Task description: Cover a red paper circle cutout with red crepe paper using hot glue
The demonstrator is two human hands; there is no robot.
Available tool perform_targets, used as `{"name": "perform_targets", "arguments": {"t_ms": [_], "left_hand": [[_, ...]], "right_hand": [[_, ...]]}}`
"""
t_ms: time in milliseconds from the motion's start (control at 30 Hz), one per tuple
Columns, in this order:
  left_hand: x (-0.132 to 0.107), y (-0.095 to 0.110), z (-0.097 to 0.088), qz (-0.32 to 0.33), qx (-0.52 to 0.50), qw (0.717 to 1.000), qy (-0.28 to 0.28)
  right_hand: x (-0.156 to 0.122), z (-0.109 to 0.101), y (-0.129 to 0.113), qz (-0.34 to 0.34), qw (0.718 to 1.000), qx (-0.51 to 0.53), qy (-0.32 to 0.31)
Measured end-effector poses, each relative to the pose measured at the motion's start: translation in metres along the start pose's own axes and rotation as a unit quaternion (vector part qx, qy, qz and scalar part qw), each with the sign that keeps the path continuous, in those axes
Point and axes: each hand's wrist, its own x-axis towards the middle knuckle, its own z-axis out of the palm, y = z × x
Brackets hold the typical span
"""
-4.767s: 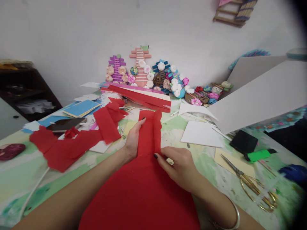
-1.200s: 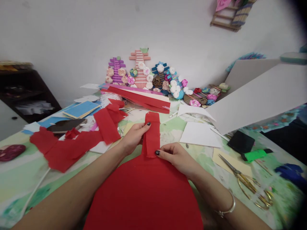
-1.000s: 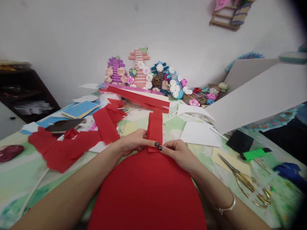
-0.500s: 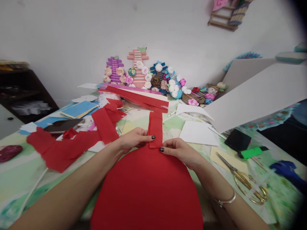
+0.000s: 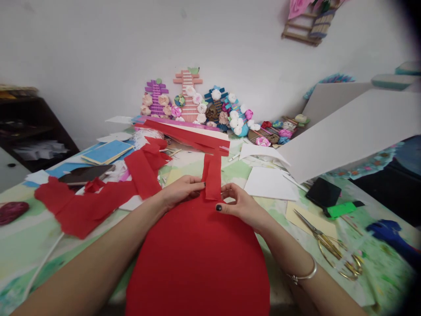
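The red rounded board is positioned on the near side of both hands, its narrow neck between them. The neck's left edge is pinched by the left hand; at its right edge, the right hand is held with thumb and forefinger parted.

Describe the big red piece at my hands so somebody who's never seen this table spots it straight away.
Find the green-and-white table and look at its near edge, in the middle. The red rounded piece is there, its narrow neck between the left hand and right hand. Unlike the loose red scraps farther left, it has a broad, smooth, curved body.
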Motion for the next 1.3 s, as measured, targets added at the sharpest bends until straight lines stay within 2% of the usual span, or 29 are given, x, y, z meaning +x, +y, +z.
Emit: {"name": "perform_targets", "arguments": {"t_ms": [67,167,267,333,467,533,700,867,1167,1300], "left_hand": [[0.0,0.002,0.0,0.003,0.038,0.999,0.004],[0.004,0.0,-0.001,0.019,0.019,1.0,0.013],[0.008,-0.004,0.0,0.046,0.002,0.998,0.042],[0.008,-0.005,0.003,0.056,0.031,0.996,0.062],[0.002,-0.001,0.011,0.043,0.058,0.994,0.083],[0.001,0.0,0.012,0.029,0.046,0.995,0.086],[0.004,-0.003,0.008,0.016,0.039,0.996,0.082],[0.004,-0.005,0.006,0.036,0.043,0.996,0.064],[0.002,-0.001,0.011,0.021,0.022,0.996,0.084],[0.002,-0.001,0.01,0.021,0.024,0.997,0.077]], "right_hand": [[-0.002,0.005,-0.001,-0.035,0.993,-0.098,0.051],[-0.005,0.014,-0.001,-0.083,0.97,-0.201,0.105],[-0.007,0.022,0.0,-0.148,0.952,-0.237,0.123],[-0.008,0.024,0.001,-0.184,0.938,-0.261,0.138],[-0.009,0.024,0.002,-0.224,0.913,-0.292,0.174],[-0.008,0.023,0.002,-0.216,0.917,-0.28,0.186],[-0.004,0.021,0.001,-0.139,0.964,-0.138,0.179],[-0.001,0.017,0.001,-0.11,0.972,-0.072,0.194],[0.004,0.01,0.006,-0.088,0.974,-0.1,0.185],[0.004,0.008,0.005,-0.064,0.972,-0.136,0.183]]}}
